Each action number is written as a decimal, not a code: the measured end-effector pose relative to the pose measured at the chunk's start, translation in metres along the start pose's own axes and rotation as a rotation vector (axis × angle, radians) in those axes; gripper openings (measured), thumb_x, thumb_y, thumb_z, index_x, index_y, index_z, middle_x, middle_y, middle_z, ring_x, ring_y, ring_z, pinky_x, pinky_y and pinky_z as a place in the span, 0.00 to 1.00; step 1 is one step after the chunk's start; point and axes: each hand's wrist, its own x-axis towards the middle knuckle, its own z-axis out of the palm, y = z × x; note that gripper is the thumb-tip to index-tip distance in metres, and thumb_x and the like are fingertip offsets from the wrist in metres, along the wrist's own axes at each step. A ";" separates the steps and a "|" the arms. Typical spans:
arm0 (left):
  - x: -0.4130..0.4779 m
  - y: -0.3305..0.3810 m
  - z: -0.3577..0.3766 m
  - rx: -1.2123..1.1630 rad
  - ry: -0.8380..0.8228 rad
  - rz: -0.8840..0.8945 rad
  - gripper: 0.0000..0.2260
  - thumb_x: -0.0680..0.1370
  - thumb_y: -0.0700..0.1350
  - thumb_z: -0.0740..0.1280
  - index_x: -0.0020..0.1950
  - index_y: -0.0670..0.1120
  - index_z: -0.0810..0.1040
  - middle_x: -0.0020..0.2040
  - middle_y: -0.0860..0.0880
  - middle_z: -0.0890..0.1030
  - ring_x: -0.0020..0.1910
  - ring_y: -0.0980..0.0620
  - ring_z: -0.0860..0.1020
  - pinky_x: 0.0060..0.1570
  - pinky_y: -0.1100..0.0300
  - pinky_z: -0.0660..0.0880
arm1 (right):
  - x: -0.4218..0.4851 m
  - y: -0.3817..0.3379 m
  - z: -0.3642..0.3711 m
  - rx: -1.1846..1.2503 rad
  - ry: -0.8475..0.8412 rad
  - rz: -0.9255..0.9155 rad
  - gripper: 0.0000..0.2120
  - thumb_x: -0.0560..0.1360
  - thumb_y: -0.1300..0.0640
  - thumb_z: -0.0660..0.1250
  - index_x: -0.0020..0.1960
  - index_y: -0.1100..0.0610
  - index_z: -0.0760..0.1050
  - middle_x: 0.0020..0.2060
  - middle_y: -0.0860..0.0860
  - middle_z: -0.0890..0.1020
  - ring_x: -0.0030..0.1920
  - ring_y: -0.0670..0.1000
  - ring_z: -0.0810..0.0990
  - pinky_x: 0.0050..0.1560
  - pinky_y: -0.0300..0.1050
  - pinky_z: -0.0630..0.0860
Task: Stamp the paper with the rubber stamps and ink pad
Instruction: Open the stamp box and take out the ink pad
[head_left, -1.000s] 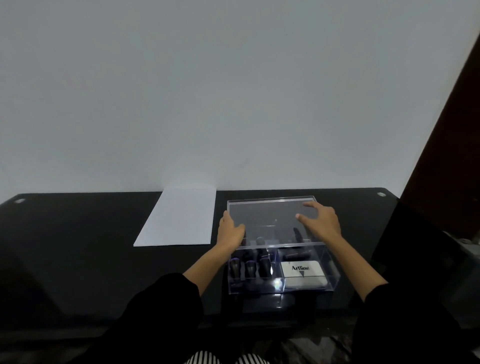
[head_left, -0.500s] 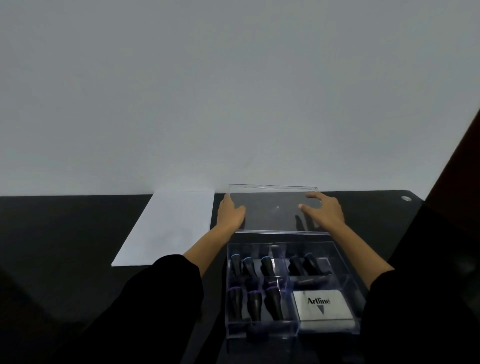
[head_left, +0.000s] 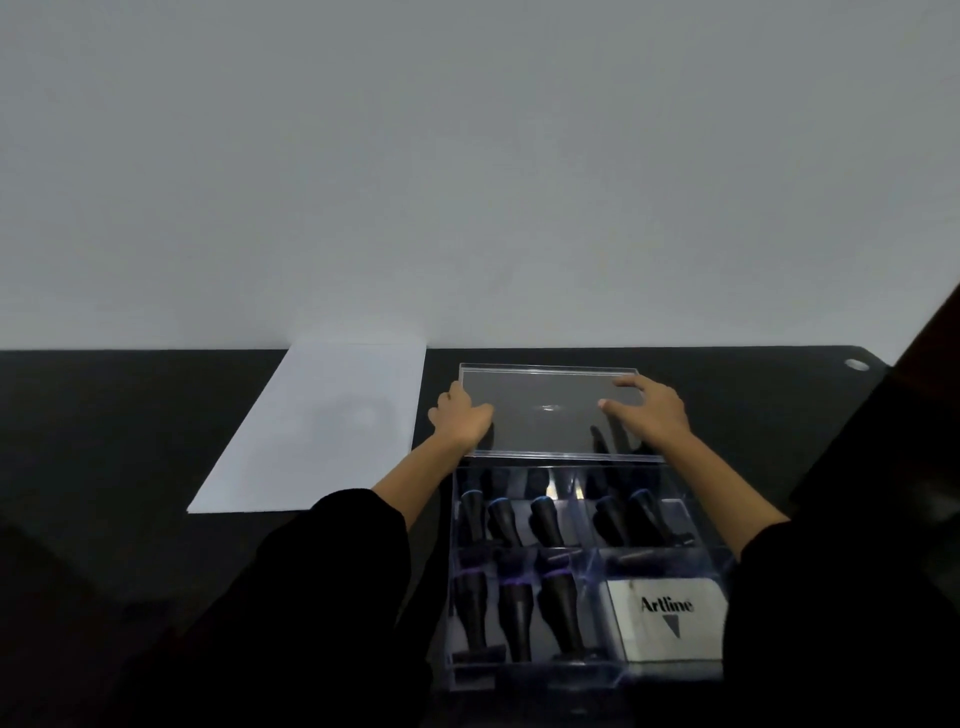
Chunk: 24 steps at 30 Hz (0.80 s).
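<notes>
Two hands held the clear acrylic lid beyond its box, left fingers gripping, right fingers flat; the next move called for lifting a black rubber stamp.

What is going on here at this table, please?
A person is getting ready to stamp. The clear lid is off and held just behind the open clear box. The left hand grips its left edge, and the right hand rests spread on its right end. Whether the lid already touches the black table is unclear. The box holds dark rubber stamps and an Artline ink pad, untouched. The white paper lies to the left, with no stamp marks visible.
</notes>
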 end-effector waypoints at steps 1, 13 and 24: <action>0.000 0.000 0.001 0.011 -0.003 -0.008 0.23 0.78 0.42 0.59 0.72 0.41 0.59 0.71 0.40 0.61 0.69 0.39 0.62 0.67 0.50 0.62 | 0.000 0.001 0.000 0.000 -0.004 0.004 0.21 0.72 0.51 0.70 0.65 0.52 0.73 0.70 0.58 0.67 0.69 0.61 0.67 0.67 0.52 0.66; -0.002 -0.006 -0.001 0.076 -0.072 -0.050 0.27 0.80 0.48 0.59 0.75 0.42 0.54 0.74 0.39 0.53 0.72 0.41 0.56 0.67 0.52 0.60 | 0.002 0.005 0.005 -0.014 -0.071 0.030 0.24 0.73 0.50 0.69 0.66 0.52 0.70 0.70 0.59 0.67 0.70 0.61 0.65 0.66 0.54 0.66; -0.005 -0.006 -0.002 0.115 -0.101 -0.094 0.28 0.80 0.49 0.59 0.76 0.42 0.52 0.74 0.40 0.53 0.72 0.41 0.56 0.67 0.52 0.61 | 0.002 0.006 0.006 -0.030 -0.144 0.049 0.26 0.73 0.50 0.69 0.68 0.54 0.68 0.70 0.59 0.67 0.71 0.60 0.63 0.70 0.57 0.63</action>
